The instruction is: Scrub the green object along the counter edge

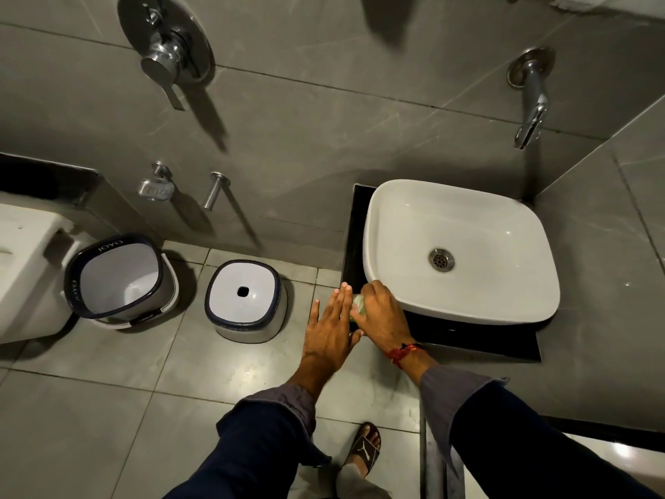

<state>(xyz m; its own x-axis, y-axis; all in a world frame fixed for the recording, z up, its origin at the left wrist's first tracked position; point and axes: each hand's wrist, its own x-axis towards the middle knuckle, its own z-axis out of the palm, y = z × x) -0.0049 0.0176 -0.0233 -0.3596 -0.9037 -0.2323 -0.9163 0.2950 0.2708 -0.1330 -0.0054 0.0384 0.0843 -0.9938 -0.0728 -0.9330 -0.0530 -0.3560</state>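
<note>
I see the right hand (378, 311) curled around a small pale green object (359, 305), mostly hidden, so I can't tell its long axis or heading. Grip sits at the front-left corner of the white basin (460, 210), over the black counter (467, 340). Left hand (329, 331) flat, fingers straight, touching the object's left side. White stool (244, 300) further left of the grip.

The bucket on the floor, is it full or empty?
Empty. The bucket stands upright beside the stool, and its bare white bottom shows through the open top, with no water in it.
</note>
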